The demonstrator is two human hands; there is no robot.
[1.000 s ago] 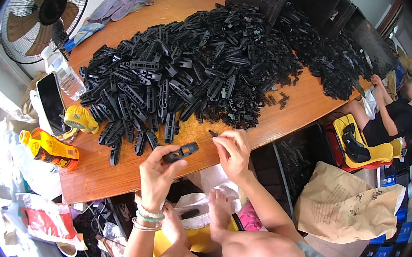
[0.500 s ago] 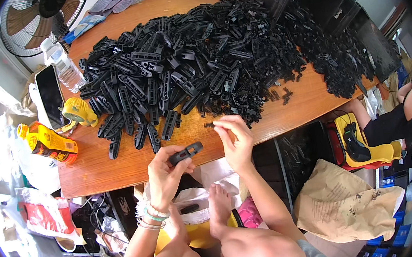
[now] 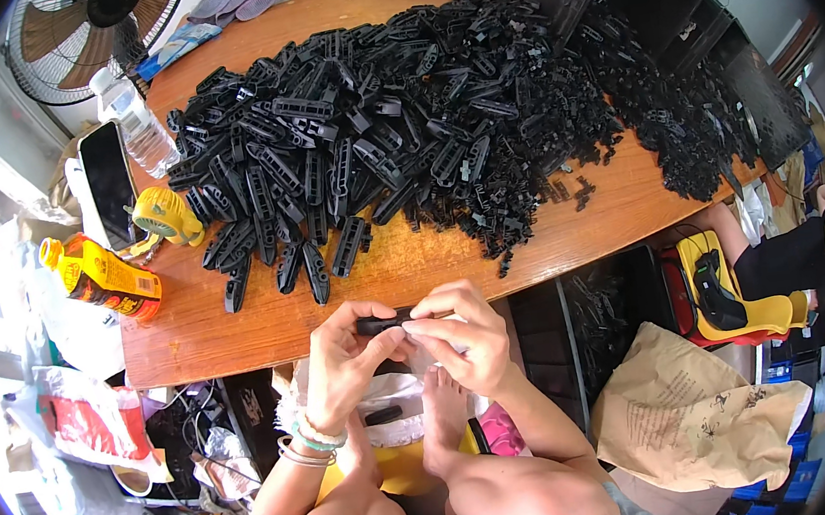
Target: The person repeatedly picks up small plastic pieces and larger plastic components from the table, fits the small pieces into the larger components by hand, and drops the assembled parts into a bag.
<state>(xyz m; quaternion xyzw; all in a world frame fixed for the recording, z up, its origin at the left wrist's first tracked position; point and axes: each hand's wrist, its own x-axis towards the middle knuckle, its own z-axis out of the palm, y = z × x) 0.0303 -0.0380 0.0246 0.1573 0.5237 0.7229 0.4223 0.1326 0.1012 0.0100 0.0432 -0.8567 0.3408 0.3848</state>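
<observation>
1. Brown, wood-look worktop (image 3: 220,343) is taking up the most room here, its near edge running just past the hands.
2. Huge heap of black plastic parts (image 3: 389,129) is covering the middle of it, longer slotted pieces lying to the left, tiny bits gathering toward the right.
3. Crumpled paper bag (image 3: 696,419) is sitting off to the right, below the worktop's edge.
4. Left hand (image 3: 343,360) is gripping one dark piece, thumb and fingers closing around its left part.
5. Right hand (image 3: 466,337) is bunching its fingertips at the other end of that piece. I'm not able to tell if they're pinching something separate, fingers are hiding it.
6. Yellow mini fan (image 3: 165,216) is standing near the left edge, well apart from both hands.
7. Black plastic piece (image 3: 376,324), smallest thing on my list, is hovering between the two hands at the worktop's near edge. I'm guessing it's going to be feeling light and stiff, maybe a bit slick, with thin walls being the fragile bit. I'd be holding it by the long sides near the middle, not squeezing hard.
</observation>
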